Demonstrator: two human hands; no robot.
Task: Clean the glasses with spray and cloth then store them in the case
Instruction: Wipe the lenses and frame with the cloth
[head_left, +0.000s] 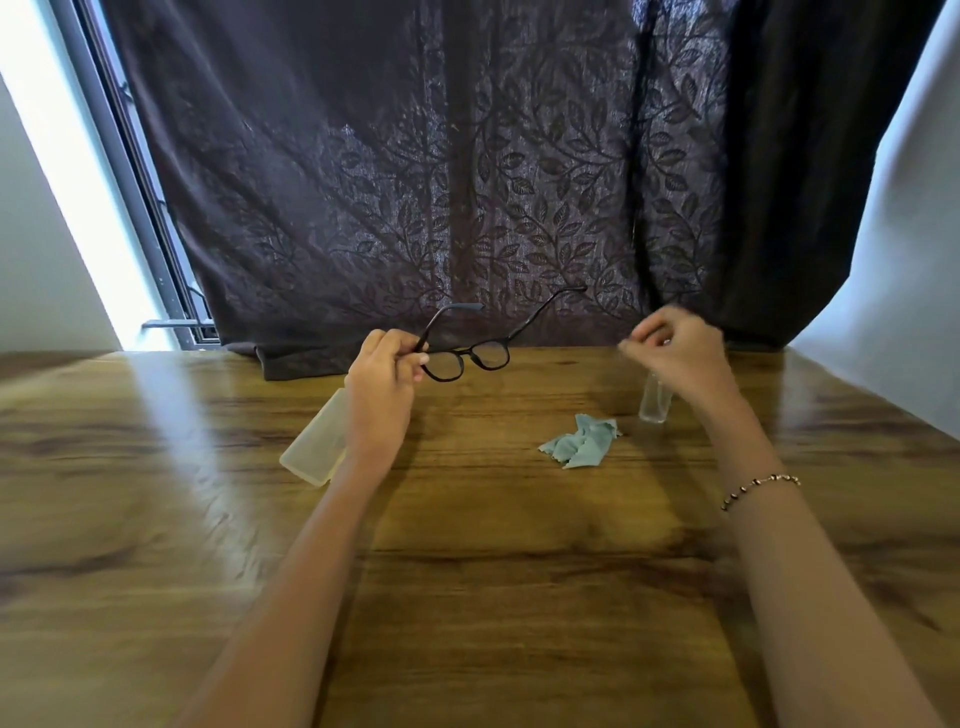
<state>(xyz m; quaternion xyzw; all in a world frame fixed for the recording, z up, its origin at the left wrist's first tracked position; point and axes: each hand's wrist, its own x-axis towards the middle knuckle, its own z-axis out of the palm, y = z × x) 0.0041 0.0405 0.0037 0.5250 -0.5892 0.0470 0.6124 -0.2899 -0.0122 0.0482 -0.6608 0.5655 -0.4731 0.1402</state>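
1. Our left hand (382, 384) pinches the glasses (467, 359) at the hinge nearest it. It holds them in the air above the tabletop (493, 545), temples unfolded and pointing away toward the curtain (415, 182).
2. Our right hand (675, 348) is over the top of the upright spray bottle (655, 405) with its fingers curled. Blur and the hand itself hide the nozzle, so we cannot tell whether we grip the bottle or only hover.
3. The step in hand looks like taking up the spray. We should grasp the bottle round its body, leave the nozzle free and aim it at the lenses. Our left fingers should keep to the frame, off the glass.
4. The cloth (582, 441) lies crumpled just beside the bottle, on our side of it. We should lift the bottle straight up so it does not drag the cloth.
5. The case (311, 447) lies on the tabletop beneath our left wrist.
6. The far edge, where the curtain hem rests, is close behind the glasses. The room to move is toward us, between our forearms.
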